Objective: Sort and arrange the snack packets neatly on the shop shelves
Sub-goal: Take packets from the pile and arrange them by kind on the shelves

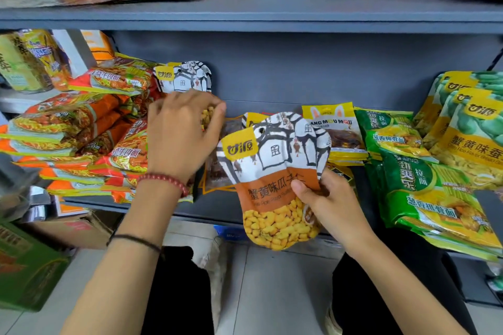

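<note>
Head view: the right hand (329,201) grips a seed packet (272,160), thumb in front; the left hand (182,133) curls round a second packet (183,77), showing above it. Held at one side, the seed packet may slip.

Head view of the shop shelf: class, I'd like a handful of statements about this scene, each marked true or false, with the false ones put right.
1. The right hand holds a snack packet printed white, orange and yellow. True.
2. The left hand hangs idle near the floor. False: it is up at the shelf, gripping a matching packet that stands by the back wall.
3. At the shelf's right end lie green noodle packets. True.
4. No bracelet is worn on either arm. False: a red bead bracelet sits at the left hand's wrist.
5. Orange packets are stacked only on the right. False: the orange noodle packets pile up at the left.
</note>
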